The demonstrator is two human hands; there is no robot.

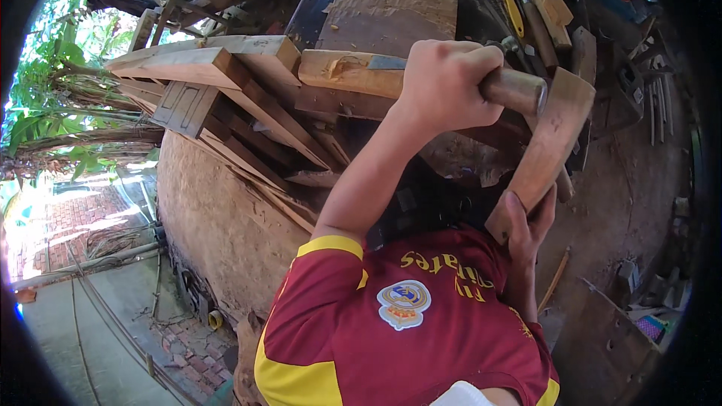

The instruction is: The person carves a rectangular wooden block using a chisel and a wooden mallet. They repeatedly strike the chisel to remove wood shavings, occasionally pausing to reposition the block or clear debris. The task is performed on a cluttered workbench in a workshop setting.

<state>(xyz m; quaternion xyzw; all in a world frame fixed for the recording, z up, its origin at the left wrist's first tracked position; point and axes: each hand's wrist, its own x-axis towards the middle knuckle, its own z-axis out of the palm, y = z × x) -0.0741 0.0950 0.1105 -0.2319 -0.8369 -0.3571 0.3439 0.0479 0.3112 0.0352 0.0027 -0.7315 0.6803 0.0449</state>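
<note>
My left hand is closed around a chisel, whose round handle sticks out to the right of my fist. On the other side, its flat grey blade lies along a light wooden beam that has a rough, cut patch. My right hand, lower and nearer my body, grips the near end of a flat, slightly curved wooden bat. The bat's far part stands right beside the butt of the chisel handle; whether they touch I cannot tell.
Wooden frames with slanted legs stand to the left. Behind the beam, a board lies on a dark bench top. A yellow-handled brush and several wood strips lie at the far right. A thin stick rests on the earth floor.
</note>
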